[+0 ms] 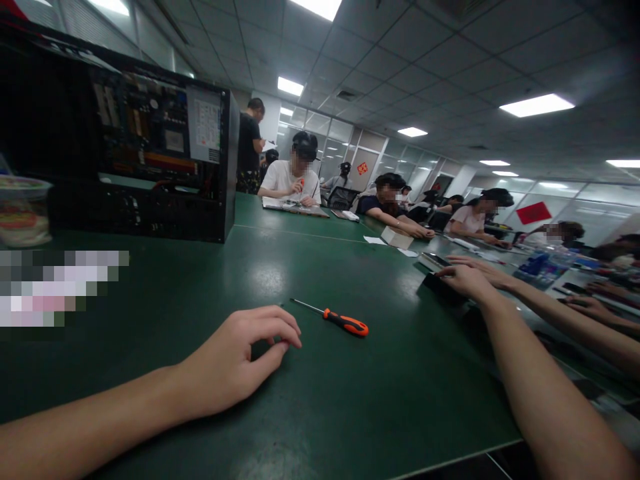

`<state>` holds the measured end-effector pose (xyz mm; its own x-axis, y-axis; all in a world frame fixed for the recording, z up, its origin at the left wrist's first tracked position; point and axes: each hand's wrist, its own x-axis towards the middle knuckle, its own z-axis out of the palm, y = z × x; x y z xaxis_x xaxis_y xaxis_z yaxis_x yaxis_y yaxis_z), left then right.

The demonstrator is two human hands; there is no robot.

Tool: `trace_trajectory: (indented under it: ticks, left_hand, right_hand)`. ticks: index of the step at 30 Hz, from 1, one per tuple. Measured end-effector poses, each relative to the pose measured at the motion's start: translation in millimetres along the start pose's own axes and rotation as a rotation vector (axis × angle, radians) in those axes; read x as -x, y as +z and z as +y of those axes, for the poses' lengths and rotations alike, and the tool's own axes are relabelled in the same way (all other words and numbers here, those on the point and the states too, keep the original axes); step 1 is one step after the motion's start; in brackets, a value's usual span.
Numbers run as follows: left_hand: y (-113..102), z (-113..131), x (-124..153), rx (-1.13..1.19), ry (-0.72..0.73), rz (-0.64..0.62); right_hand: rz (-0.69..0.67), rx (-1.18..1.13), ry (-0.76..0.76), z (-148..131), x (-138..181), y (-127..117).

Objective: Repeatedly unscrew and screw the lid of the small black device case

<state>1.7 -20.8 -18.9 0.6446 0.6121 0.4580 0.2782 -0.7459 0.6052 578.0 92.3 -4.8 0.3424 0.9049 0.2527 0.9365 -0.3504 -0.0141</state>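
Note:
My left hand rests on the green table, its fingers loosely curled with a gap above the thumb and nothing visible in it. Just beyond its fingertips lies an orange and black screwdriver, its shaft pointing away to the left. Off to the right, my right hand has its fingers over the edge of a dark flat object, gripping it; most of that object is hidden or in shadow, so its kind is unclear. Another person's hand reaches in right behind it.
An opened black computer case stands at the back left, with a plastic cup before it. Across the table a person works over a flat device. White papers and an open cardboard piece lie mid-right; blue-capped bottles stand farther right.

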Motion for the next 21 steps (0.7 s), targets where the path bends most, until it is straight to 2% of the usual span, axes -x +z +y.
trace_trajectory:
  ticks: [3,7,15,21]
  left_hand:
    - [0.0,0.2,0.4,-0.001,-0.002,-0.003]
    - [-0.6,2.1,0.7,0.004,-0.005,-0.003]
    - [-0.2,1.6,1.0,0.015,-0.013,-0.021]
    - [1.9,-1.0,1.9,0.027,0.006,-0.023]
  right_hand:
    - [-0.154,0.062,0.019,4.0,-0.6,-4.8]
    - [-0.222,0.089,0.026,3.5,-2.0,-7.6]
    - [-0.134,0.057,0.016,-9.2,-3.9,8.3]
    - [-0.137,0.003,0.045,-8.9,-5.3,13.9]
